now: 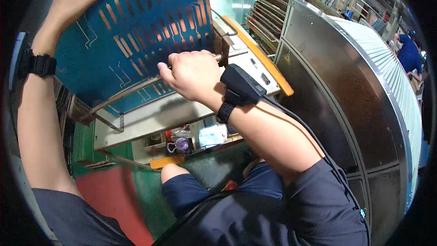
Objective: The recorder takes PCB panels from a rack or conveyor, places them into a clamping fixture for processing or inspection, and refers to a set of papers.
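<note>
I have the left hand (75, 2) at the upper left of a large blue copper-striped panel (145, 32), thumb over its face; its full grip I cannot tell. The panel stands above a white-topped bench (107, 136), behind a slim metal rod (127, 92) that my right hand (195, 75) clasps.

The panel (150, 32) is deep blue, patterned with rows of copper-coloured bars and thin, pale, bending lines. Before it runs a dull grey-brown rod (129, 91). The table (136, 122) is off-white, with an orange-yellow strip (268, 70) along its right side. Near left, the floor (145, 193) is green with a red patch (107, 200). At right, the cabinet (314, 91) has dark brown panels in silver-grey framing and a yellow triangle (287, 58).
</note>
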The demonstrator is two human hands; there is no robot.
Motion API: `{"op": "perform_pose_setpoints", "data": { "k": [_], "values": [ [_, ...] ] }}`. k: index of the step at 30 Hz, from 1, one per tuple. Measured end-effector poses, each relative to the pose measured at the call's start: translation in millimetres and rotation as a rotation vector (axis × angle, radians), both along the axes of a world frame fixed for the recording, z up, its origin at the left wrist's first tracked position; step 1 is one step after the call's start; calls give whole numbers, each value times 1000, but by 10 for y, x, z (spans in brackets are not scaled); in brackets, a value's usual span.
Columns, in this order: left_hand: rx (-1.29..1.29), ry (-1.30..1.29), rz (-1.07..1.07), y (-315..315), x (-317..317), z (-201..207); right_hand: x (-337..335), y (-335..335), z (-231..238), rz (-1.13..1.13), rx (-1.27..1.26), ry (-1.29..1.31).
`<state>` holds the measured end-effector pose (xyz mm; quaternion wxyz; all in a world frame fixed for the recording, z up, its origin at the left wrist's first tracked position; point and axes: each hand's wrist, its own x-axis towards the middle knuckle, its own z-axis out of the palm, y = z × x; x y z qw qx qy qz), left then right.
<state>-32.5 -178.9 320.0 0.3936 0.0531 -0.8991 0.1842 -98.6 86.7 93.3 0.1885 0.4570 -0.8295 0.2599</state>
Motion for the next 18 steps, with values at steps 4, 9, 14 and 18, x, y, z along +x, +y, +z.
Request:
{"op": "perform_pose_setpoints", "data": {
  "k": [4, 9, 14, 18],
  "values": [
    [-195, 37, -72, -273, 103, 157, 59, -90, -2, 51, -73, 49],
    [-135, 140, 101, 796, 198, -129, -27, 3, -65, 40, -58, 46],
    [-169, 193, 4, 877, 154, -209, -69, 114, -82, 51, -69, 50],
    [-136, 19, -60, -166, 24, 95, -14, 70, 55, 154, 45, -55]
  ]
}}
